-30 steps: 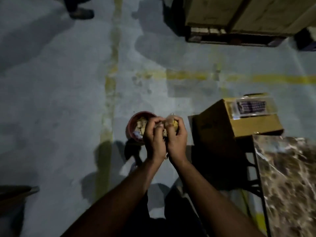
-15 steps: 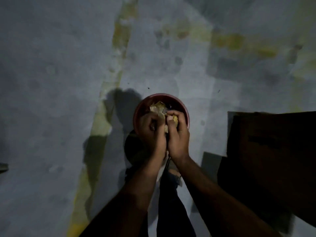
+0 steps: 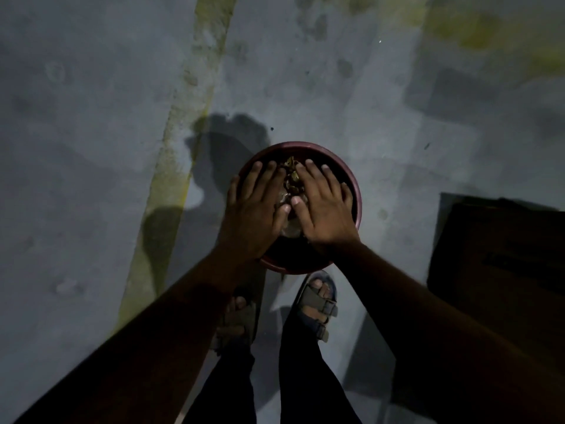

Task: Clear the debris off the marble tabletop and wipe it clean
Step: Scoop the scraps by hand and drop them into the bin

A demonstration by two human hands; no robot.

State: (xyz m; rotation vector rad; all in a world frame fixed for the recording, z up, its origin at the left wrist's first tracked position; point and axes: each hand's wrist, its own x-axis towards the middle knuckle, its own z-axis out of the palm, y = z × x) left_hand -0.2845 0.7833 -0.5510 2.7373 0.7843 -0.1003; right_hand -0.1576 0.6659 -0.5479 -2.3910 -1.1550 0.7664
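Both hands lie flat with fingers spread, left hand (image 3: 255, 206) at 9 o'clock, right hand (image 3: 325, 206) at 3, pressing debris (image 3: 291, 179) inside the red bin (image 3: 305, 146)

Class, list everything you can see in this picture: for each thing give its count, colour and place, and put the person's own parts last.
Bin: one, dark red, round, on the floor at the centre, just ahead of the feet.
Debris: one heap, yellowish-brown scraps, inside the bin, showing between the two hands.
Painted line: one, worn yellow, running up the floor left of the bin.
Floor: one, grey concrete, marked with stains and shadows.
Box: one, dark, in shadow at the right edge; material too dim to tell.
Sandals: two, dull olive straps, below the bin.
Left hand: one, open, palm down over the debris.
Right hand: one, open, palm down over the debris.
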